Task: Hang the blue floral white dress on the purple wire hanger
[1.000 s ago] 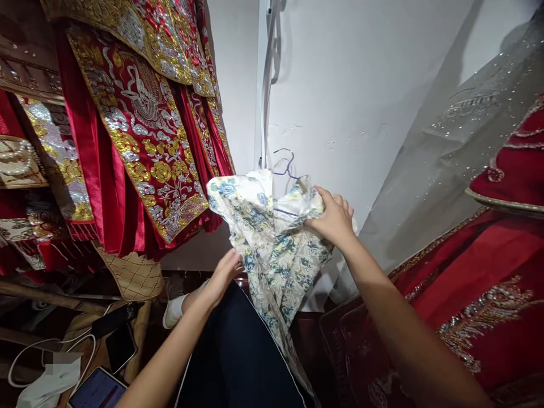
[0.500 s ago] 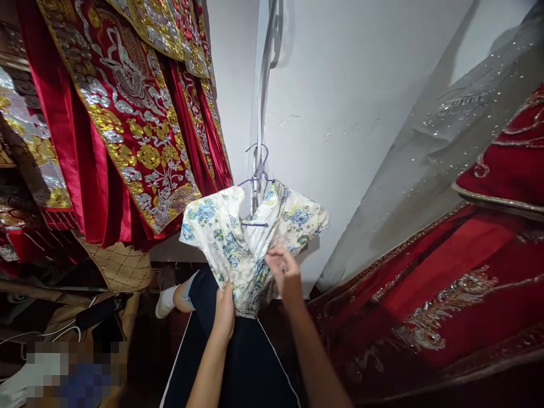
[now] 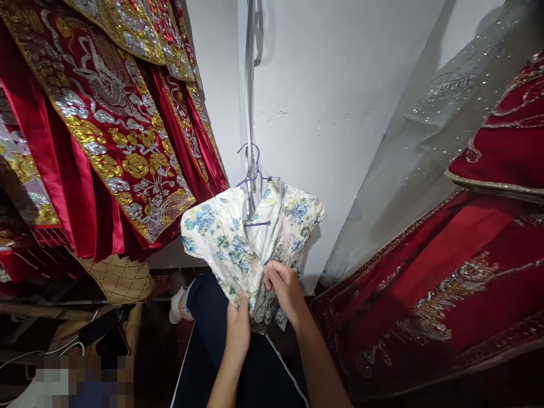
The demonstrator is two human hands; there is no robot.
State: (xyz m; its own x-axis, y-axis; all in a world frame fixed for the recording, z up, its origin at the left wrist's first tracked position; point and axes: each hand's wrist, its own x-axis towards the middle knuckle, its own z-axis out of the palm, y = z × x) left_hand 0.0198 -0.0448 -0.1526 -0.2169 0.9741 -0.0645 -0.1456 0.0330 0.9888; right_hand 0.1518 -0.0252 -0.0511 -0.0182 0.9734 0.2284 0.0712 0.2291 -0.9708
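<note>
A floral dress (image 3: 225, 238) on a hanger (image 3: 254, 170) is gripped below the hanger by the left hand (image 3: 238, 328) and right hand (image 3: 284, 289).

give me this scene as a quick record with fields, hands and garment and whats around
left hand: grips lower part of the floral garment
right hand: pinches the same fabric, beside the left
hanger: purple wire, inside the garment's neck, hooked by the wall
left side: red embroidered robes, gold and silver
right side: red beaded dress
</note>
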